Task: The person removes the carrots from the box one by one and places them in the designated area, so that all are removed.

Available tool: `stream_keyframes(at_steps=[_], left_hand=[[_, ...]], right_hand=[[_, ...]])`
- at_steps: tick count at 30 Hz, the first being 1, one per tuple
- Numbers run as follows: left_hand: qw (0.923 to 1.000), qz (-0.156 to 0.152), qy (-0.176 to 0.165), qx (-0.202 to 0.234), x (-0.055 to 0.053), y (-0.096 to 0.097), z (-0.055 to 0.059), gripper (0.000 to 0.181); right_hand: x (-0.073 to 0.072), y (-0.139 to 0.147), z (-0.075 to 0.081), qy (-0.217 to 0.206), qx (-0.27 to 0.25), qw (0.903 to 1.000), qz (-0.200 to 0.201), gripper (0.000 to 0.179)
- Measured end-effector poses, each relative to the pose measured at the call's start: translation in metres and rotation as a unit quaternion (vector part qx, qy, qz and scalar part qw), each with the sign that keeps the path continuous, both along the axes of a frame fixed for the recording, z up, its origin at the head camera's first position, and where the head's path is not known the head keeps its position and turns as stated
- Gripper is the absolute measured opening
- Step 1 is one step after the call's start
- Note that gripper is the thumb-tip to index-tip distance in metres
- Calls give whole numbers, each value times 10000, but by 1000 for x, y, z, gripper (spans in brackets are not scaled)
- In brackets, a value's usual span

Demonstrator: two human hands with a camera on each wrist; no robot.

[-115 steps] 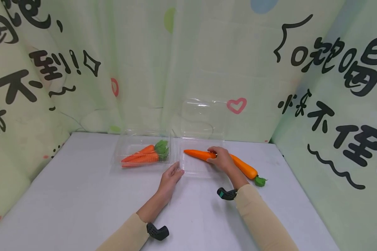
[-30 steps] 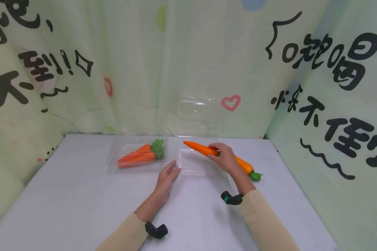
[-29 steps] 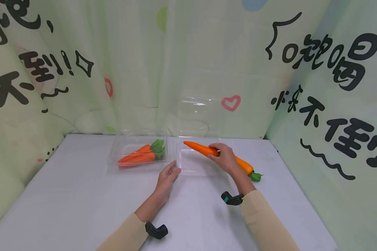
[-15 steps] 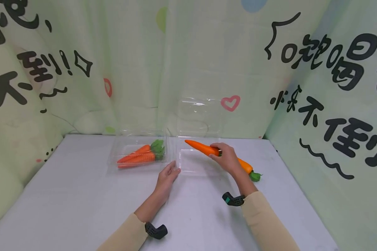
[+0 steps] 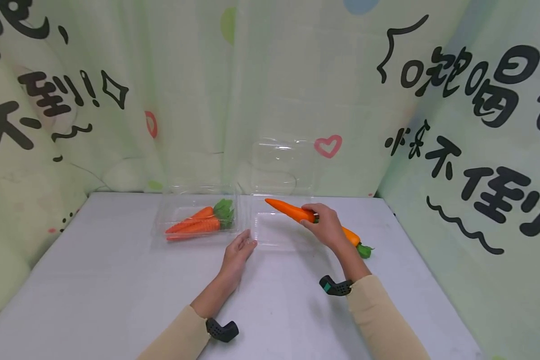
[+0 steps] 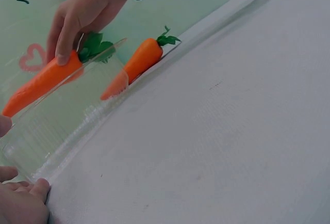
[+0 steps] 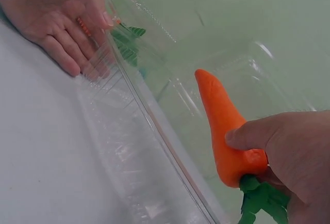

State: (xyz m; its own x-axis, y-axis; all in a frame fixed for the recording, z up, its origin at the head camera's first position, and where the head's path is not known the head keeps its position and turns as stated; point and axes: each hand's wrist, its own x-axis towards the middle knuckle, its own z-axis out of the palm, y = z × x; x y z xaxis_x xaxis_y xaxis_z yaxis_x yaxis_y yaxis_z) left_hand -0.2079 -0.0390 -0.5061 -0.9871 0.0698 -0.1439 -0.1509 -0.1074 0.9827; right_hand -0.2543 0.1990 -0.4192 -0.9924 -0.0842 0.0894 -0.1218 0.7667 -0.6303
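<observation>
In the head view my right hand (image 5: 326,225) grips a plump orange carrot (image 5: 290,209) above a clear plastic box (image 5: 274,244) whose lid stands raised. The carrot slants, its tip upward and to the left. My thumb lies along its thick end, beside its green leaves (image 7: 263,201). My left hand (image 5: 237,255) touches the box's front left corner. Its fingers look mostly straight against the wall in the right wrist view. A second carrot (image 5: 352,237) lies right of the box, partly hidden by my right arm; its leafy end shows.
Left of it stands another clear plastic box (image 5: 158,220), holding red-orange carrots (image 5: 198,227) with green leaves. Behind the white table (image 5: 117,290) hangs a pale green curtain (image 5: 193,100) with printed characters. The raised lid (image 5: 283,167) leans near it.
Since the earliest frame, my right hand has raised the carrot, tip upward, and shifted a little right. My left hand stays at the box corner. The head view has turned slightly.
</observation>
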Motion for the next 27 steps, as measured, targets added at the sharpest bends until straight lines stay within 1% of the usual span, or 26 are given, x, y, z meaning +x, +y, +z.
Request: stream_keyframes(at_steps=[4,13,27], left_hand=[[10000,18,14,33,0,-1,1,60],[10000,25,-4,-51,1,-3,1,59],[10000,-47,-33,-29,1,-1,1,59]], right_hand=[[1,1,1,-1,29,10000,-21,44],[3,4,4,-10,42,10000,-82,45],[8,15,3,23,208,9997,-90,43]])
